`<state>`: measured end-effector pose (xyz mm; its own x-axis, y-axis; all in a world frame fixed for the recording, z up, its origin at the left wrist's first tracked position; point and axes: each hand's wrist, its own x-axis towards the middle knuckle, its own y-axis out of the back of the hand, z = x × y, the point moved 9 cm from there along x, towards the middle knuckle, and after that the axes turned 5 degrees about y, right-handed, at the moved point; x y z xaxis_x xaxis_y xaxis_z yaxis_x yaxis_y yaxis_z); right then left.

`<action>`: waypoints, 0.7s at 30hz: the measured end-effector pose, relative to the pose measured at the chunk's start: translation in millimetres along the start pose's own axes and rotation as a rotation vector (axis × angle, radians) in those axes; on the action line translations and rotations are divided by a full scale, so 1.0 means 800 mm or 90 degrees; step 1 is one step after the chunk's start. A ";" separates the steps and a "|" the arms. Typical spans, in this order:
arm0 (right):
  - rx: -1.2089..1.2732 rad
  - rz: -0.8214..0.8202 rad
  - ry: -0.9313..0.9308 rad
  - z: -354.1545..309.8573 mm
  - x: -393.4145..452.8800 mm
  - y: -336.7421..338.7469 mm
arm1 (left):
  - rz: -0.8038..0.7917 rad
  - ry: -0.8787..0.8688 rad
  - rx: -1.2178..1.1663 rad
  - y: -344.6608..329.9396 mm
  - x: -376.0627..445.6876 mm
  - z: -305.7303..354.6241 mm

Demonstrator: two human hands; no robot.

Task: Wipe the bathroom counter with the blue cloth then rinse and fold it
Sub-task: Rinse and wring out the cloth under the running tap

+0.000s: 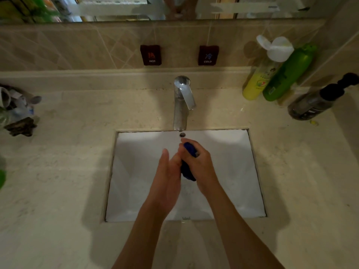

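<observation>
My right hand [200, 167] has its grip clamped on the bunched blue cloth [188, 162], held over the white sink [233, 171] just below the faucet [182, 101]. My left hand [167, 181] lies flat against it, fingers straight. On the desk [68, 171], yellow [256, 84] and green [287, 74] bottles and a dark pump bottle [318, 100] stand far right; clutter [17, 111] sits far left.
</observation>
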<state>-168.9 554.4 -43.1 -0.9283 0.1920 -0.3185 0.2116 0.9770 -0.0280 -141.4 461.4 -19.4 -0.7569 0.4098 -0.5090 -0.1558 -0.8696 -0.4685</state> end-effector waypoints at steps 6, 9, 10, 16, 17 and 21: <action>0.268 -0.097 -0.036 0.000 0.008 0.013 | 0.235 0.161 0.000 0.073 0.009 -0.018; 0.262 -0.250 -0.006 -0.024 0.007 -0.009 | -0.021 0.333 -0.118 0.020 0.012 -0.051; 0.254 -0.284 0.001 -0.030 0.009 -0.014 | -0.095 0.331 -0.173 0.006 0.014 -0.051; 0.124 -0.488 -0.015 -0.044 0.002 -0.035 | -0.294 0.318 -0.228 -0.020 0.018 -0.030; 0.107 -0.496 -0.023 -0.043 0.001 -0.035 | -0.306 0.328 -0.203 -0.021 0.017 -0.032; -0.035 -0.432 -0.048 -0.024 0.013 -0.032 | -0.239 0.327 -0.070 -0.010 0.031 -0.046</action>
<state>-189.7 533.3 -27.7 -0.8259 -0.4695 -0.3122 -0.4274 0.8824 -0.1964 -135.8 488.8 -55.0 -0.2594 0.7844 -0.5634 -0.2643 -0.6188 -0.7398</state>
